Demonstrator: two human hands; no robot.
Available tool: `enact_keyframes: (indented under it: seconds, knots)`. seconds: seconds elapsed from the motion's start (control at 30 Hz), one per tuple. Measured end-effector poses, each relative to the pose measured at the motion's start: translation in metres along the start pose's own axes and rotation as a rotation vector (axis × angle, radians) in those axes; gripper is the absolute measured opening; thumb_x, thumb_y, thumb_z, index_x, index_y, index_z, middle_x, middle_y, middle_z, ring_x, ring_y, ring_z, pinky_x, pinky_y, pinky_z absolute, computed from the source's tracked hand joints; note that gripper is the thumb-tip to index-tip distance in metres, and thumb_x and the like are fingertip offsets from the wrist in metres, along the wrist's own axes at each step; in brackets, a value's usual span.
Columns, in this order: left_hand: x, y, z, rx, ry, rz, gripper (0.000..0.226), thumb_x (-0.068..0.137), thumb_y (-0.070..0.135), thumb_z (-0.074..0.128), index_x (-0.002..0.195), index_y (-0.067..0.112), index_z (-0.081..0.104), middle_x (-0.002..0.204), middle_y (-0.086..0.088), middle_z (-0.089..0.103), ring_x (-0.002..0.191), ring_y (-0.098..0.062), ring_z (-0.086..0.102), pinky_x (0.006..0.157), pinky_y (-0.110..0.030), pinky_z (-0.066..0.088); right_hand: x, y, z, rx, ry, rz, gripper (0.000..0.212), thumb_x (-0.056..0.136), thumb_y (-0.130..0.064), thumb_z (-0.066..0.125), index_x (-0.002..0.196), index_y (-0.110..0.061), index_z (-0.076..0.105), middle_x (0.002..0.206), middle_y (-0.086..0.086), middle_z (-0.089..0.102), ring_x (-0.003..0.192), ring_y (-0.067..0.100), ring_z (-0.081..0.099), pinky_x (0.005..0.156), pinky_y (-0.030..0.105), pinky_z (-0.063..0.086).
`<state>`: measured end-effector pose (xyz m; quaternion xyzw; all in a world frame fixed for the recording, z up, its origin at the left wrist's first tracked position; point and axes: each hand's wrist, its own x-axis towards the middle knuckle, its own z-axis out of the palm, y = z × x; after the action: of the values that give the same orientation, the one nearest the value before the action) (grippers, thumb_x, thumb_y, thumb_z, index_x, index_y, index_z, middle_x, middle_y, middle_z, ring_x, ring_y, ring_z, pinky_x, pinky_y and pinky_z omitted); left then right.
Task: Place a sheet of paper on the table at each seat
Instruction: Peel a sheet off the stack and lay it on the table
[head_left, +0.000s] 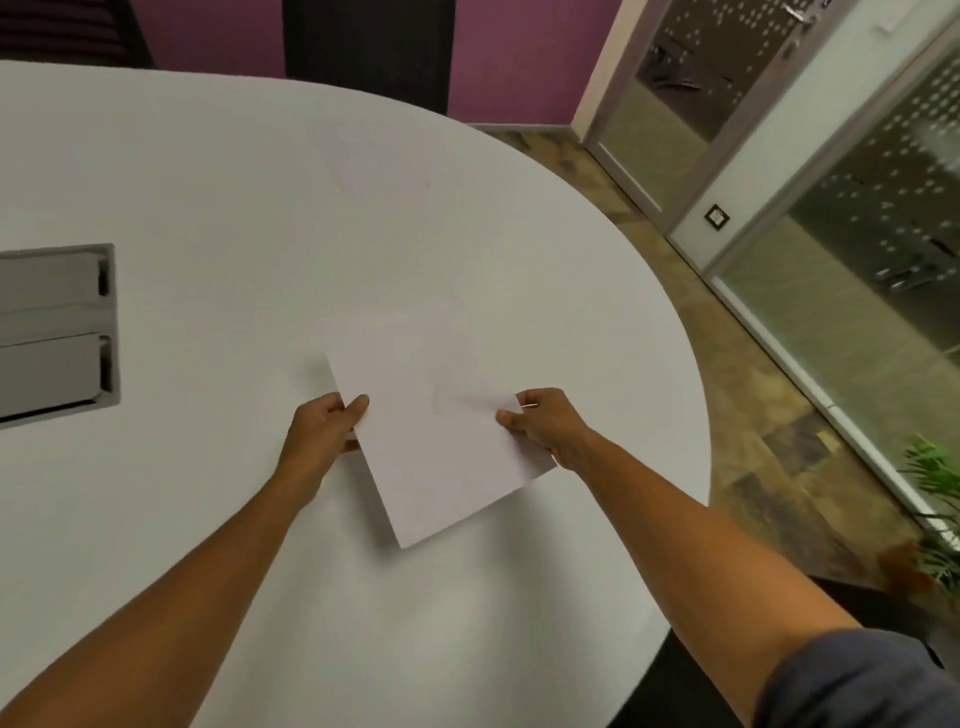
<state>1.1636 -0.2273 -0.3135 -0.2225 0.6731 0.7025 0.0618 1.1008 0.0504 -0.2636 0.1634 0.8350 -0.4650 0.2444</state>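
Both of my hands hold white paper (441, 447) just above the white rounded table (234, 171). My left hand (324, 434) pinches the left edge, thumb on top. My right hand (540, 423) pinches the right edge. The far part of the paper is blurred, and I cannot tell whether it is one sheet or a thin stack. Another pale sheet (374, 161) seems to lie flat near the far edge, faint against the tabletop.
A grey recessed cable box (57, 332) is set into the table at the left. A dark chair back (366, 47) stands beyond the far edge. Glass partitions (841, 291) and a door line the right side, with a green plant (935, 499) on the patterned floor.
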Motion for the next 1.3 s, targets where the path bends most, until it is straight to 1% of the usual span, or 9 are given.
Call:
enact_keyframes:
  seconds: [0.07,0.13,0.27,0.57,0.67,0.77,0.87,1.0,1.3]
  knots:
    - [-0.006,-0.007,0.021,0.084,0.095,-0.019,0.029,0.092,0.026,0.070,0.075,0.004,0.064,0.080,-0.011,0.072,0.082,-0.030,0.071,0.079,-0.040,0.059,-0.008,0.022,-0.007,-0.007,0.018,0.003,0.021,0.081,-0.017,0.081,0.074,-0.013,0.062,0.068,0.000,0.061,0.051,0.010,0.052,0.048,0.021,0.040]
    - [-0.014,-0.014,0.038,0.189,0.130,-0.036,0.041,0.089,0.030,0.073,0.068,0.001,0.055,0.070,-0.018,0.064,0.069,-0.037,0.063,0.068,-0.040,0.054,-0.010,0.042,-0.013,-0.016,0.068,-0.001,0.042,0.082,-0.018,0.078,0.060,-0.022,0.042,0.061,-0.005,0.045,0.054,0.014,0.041,0.052,0.024,0.029]
    - [-0.026,-0.025,0.066,0.382,0.167,-0.038,0.044,0.091,0.025,0.070,0.059,0.011,0.043,0.057,-0.004,0.044,0.054,-0.021,0.040,0.053,-0.030,0.028,-0.011,0.069,-0.018,-0.043,0.153,0.036,0.028,0.082,-0.024,0.070,0.064,-0.017,0.049,0.067,0.000,0.055,0.061,0.018,0.050,0.059,0.029,0.036]
    - [0.005,-0.057,0.078,0.606,0.267,-0.117,0.038,0.091,0.019,0.067,0.058,0.013,0.048,0.060,-0.006,0.052,0.065,-0.029,0.052,0.066,-0.034,0.039,0.031,0.091,-0.005,-0.170,0.168,0.061,0.015,0.074,-0.025,0.063,0.063,-0.019,0.055,0.066,-0.003,0.057,0.067,0.022,0.054,0.064,0.030,0.041]
    - [0.010,-0.061,0.077,0.637,0.267,-0.121,0.010,0.086,0.015,0.072,0.089,0.006,0.068,0.094,-0.012,0.069,0.093,-0.034,0.064,0.082,-0.040,0.050,0.042,0.096,0.002,-0.347,0.192,0.068,0.006,0.074,-0.023,0.062,0.069,-0.018,0.061,0.074,-0.001,0.064,0.080,0.026,0.061,0.070,0.031,0.045]
    - [0.009,-0.067,0.075,0.643,0.266,-0.119,0.060,0.082,0.021,0.078,0.133,0.007,0.049,0.128,-0.020,0.056,0.117,-0.038,0.055,0.100,-0.047,0.044,0.045,0.104,0.006,-0.435,0.220,0.046,0.025,0.078,-0.024,0.061,0.102,-0.015,0.064,0.101,0.004,0.067,0.102,0.029,0.061,0.084,0.035,0.050]
    - [0.001,-0.070,0.074,0.762,0.165,-0.054,0.083,0.084,0.043,0.075,0.151,0.021,0.031,0.140,-0.018,0.039,0.127,-0.040,0.044,0.106,-0.051,0.038,0.041,0.107,0.009,-0.423,0.240,0.028,0.056,0.083,-0.038,0.064,0.131,-0.015,0.046,0.123,0.011,0.051,0.117,0.034,0.051,0.094,0.039,0.044]
    - [-0.009,-0.085,0.068,1.083,-0.015,0.022,0.086,0.077,0.058,0.075,0.150,0.036,0.036,0.143,-0.007,0.028,0.127,-0.035,0.033,0.108,-0.045,0.032,0.031,0.111,0.014,-0.561,0.182,-0.045,0.065,0.084,-0.044,0.062,0.140,-0.021,0.040,0.129,0.015,0.038,0.120,0.040,0.043,0.098,0.043,0.043]
    - [-0.016,-0.098,0.071,1.133,0.009,0.090,0.086,0.071,0.062,0.078,0.146,0.038,0.043,0.147,-0.006,0.024,0.126,-0.039,0.031,0.109,-0.049,0.030,0.011,0.122,0.021,-0.737,0.212,-0.172,0.044,0.096,-0.029,0.048,0.139,-0.023,0.043,0.128,0.019,0.039,0.110,0.039,0.044,0.092,0.039,0.043]
